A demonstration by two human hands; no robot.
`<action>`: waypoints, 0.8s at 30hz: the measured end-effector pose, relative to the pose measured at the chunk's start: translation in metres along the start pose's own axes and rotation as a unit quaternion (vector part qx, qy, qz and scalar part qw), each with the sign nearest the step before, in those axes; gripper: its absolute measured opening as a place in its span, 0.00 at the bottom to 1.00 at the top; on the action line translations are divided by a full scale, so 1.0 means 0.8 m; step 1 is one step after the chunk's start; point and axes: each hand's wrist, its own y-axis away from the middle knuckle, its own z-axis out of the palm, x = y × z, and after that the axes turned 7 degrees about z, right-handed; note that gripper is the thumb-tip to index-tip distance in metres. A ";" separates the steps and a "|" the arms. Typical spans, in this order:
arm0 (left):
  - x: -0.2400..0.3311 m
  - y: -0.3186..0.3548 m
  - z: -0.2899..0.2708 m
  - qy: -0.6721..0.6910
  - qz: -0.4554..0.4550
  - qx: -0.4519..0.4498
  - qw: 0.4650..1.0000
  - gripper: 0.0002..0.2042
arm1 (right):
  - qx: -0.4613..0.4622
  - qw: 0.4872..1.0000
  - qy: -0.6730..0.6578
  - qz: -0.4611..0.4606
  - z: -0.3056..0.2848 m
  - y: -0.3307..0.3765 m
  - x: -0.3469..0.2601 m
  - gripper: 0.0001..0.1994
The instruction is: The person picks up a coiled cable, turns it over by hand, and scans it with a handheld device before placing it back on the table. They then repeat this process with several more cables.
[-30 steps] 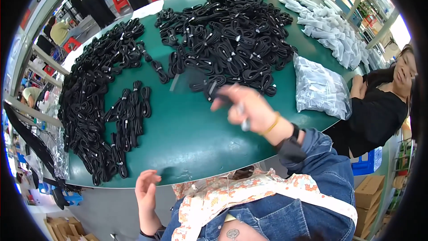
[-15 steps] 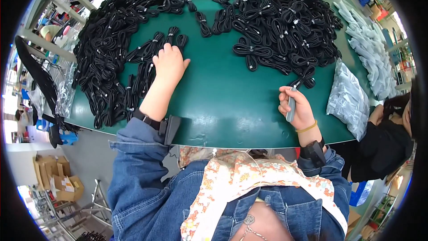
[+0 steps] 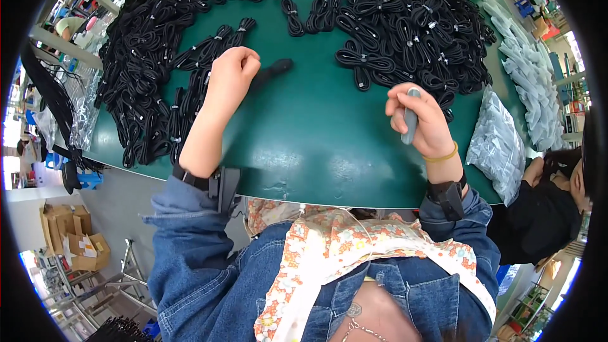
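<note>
My left hand (image 3: pixel 235 69) is closed over the table's left half, beside bundled black cables. From its thumb side sticks out a black cable bundle (image 3: pixel 272 72), blurred by motion; the fingers wrap round its other end. On the right, my right hand (image 3: pixel 425 119) curls round a slim grey stick-shaped tool (image 3: pixel 410 117), held upright; its exact kind does not show. Just beyond that hand lies the big right-hand heap of coiled black cables (image 3: pixel 415 41), each tied in the middle. Another heap of black cables (image 3: pixel 142 57) spreads along the left side.
Green table (image 3: pixel 304 152) between the heaps. At the right stands a clear bag of grey pieces (image 3: pixel 497 145), with a row of pale packets (image 3: pixel 529 82) behind it. A person in black (image 3: pixel 538 215) sits at the right edge. Cardboard boxes (image 3: pixel 76 234) lie on the floor at left.
My left hand has gone from spread over the cables to closed, and a cable bundle has come with it. My right hand has moved up and away from me, with the grey tool still in it.
</note>
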 end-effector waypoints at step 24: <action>0.131 0.018 0.017 0.272 0.164 -0.083 0.945 0.20 | 0.065 0.932 0.241 -0.263 0.014 -0.005 0.021 0.21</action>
